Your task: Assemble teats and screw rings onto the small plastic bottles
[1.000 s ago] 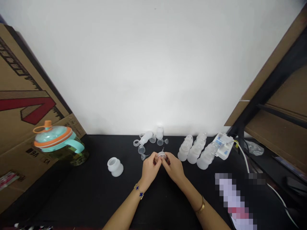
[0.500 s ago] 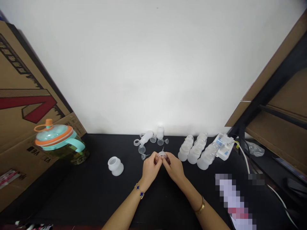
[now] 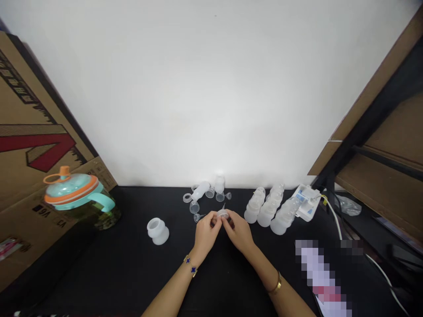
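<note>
Between my fingertips is a white bottle collar ring with a clear nipple (image 3: 222, 213), its narrow tip pointing up. My left hand (image 3: 207, 229) pinches its left side and my right hand (image 3: 238, 230) its right side, thumbs close together. An uncapped white baby bottle body (image 3: 157, 231) stands to the left, apart from my hands. Just beyond my left fingers lies a clear nipple (image 3: 198, 217). Behind it are a clear cap (image 3: 194, 207), a white ring (image 3: 187, 198) and a bottle body (image 3: 200, 191) on its side.
Three capped baby bottles (image 3: 271, 206) stand at the right, beside a white power strip (image 3: 307, 202) with a cable. A phone-like, pixelated object (image 3: 322, 275) lies nearer. On the left are a large teal-lidded jug (image 3: 81, 198) and a cardboard box (image 3: 36, 145). A white wall (image 3: 211, 97) rises behind.
The view has shifted slightly. Both hands keep their pinch on the collar and nipple in nearly the same place, and nothing else has visibly moved.
</note>
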`<state>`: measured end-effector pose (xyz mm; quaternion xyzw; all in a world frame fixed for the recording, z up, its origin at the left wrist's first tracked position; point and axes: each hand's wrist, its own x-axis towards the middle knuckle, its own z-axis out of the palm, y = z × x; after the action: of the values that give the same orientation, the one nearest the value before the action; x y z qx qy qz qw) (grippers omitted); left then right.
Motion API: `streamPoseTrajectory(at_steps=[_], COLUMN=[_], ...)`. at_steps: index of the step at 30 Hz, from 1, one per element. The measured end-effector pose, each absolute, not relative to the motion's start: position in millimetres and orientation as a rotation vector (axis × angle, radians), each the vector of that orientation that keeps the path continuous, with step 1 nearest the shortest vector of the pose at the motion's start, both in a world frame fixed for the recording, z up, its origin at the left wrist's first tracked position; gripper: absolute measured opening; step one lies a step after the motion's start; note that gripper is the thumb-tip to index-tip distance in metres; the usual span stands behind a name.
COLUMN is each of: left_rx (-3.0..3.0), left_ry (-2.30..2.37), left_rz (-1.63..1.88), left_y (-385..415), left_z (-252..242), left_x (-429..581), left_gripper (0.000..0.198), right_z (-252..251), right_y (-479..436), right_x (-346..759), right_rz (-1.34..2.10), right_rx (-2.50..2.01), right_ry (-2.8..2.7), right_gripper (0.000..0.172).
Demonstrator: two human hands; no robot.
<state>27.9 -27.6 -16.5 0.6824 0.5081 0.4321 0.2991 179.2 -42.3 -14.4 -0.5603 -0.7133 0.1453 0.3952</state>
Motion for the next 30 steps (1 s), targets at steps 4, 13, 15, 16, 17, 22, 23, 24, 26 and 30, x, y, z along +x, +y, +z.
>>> streamPoseTrajectory(at_steps=[4, 13, 15, 16, 17, 22, 23, 24, 26, 30], left_rx=[1.860, 1.892, 1.881, 1.876, 1.874, 1.865, 1.864, 1.864, 1.863, 1.855], left_ry=[1.411, 1.392, 1.392, 1.393, 1.393, 1.401, 1.402, 1.401, 1.397, 1.402], left_rz=[1.114, 1.119, 1.121, 1.123, 1.124, 1.122, 1.122, 1.124, 1.129, 1.127], left_y=[-27.9, -28.4, -28.4, -28.3, -28.3, -28.4, -28.5, -28.5, -28.6, -28.9], left_z=[-16.6, -12.5, -13.2, -13.7, -14.3, -16.7, -17.0, -17.1, -17.2, -16.8], left_x=[27.6, 27.2, 27.5, 27.6, 27.7, 28.1, 28.1, 28.2, 28.3, 28.6], left_gripper=[0.024, 0.021, 0.022, 0.022, 0.022, 0.023, 0.023, 0.023, 0.023, 0.024], right_z=[-13.7, -13.6, -14.5, -15.0, -15.5, -15.8, -15.6, -15.3, -14.9, -14.9], right_y=[-42.5, -42.3, -42.2, -42.2, -42.2, -42.8, -43.0, -43.2, -43.5, -43.2], right_x=[180.2, 179.5, 179.3, 179.2, 179.1, 178.8, 178.6, 178.4, 178.1, 177.6], right_rz=[0.359, 0.427, 0.434, 0.436, 0.436, 0.408, 0.399, 0.392, 0.388, 0.396], right_rx=[-1.415, -1.398, -1.399, -1.403, -1.408, -1.440, -1.444, -1.446, -1.451, -1.451], right_ry=[-1.802, -1.771, -1.763, -1.761, -1.760, -1.784, -1.788, -1.791, -1.794, -1.799], right_gripper=[0.026, 0.028, 0.029, 0.029, 0.030, 0.029, 0.028, 0.028, 0.028, 0.029])
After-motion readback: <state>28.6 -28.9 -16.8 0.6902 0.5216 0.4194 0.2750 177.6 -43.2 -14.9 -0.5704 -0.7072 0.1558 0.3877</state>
